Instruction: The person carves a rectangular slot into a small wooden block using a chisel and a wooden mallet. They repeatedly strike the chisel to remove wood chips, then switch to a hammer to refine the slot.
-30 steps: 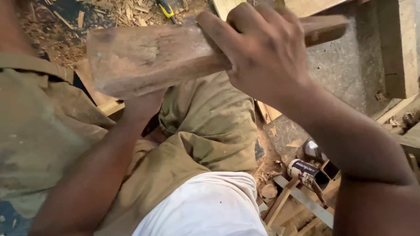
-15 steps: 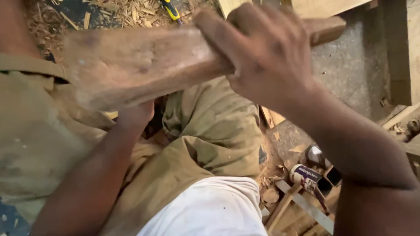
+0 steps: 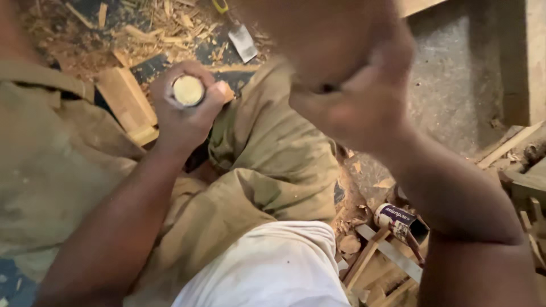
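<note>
Wooden mallet raised out of sight, right hand (image 3: 352,96) blurred, grip unclear, left hand (image 3: 185,111) clenched round chisel handle (image 3: 188,90), wood chips (image 3: 165,23) behind.

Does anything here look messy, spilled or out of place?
Yes. Wood chips are strewn over the floor beyond the left hand, which grips a round wooden handle. A small can lies tipped on its side among offcuts near the right hand.

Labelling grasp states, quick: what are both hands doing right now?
Left hand: closed around a round, pale-ended tool handle.
Right hand: raised close to the camera, blurred, fingers curled; whether it holds anything cannot be told.
</note>
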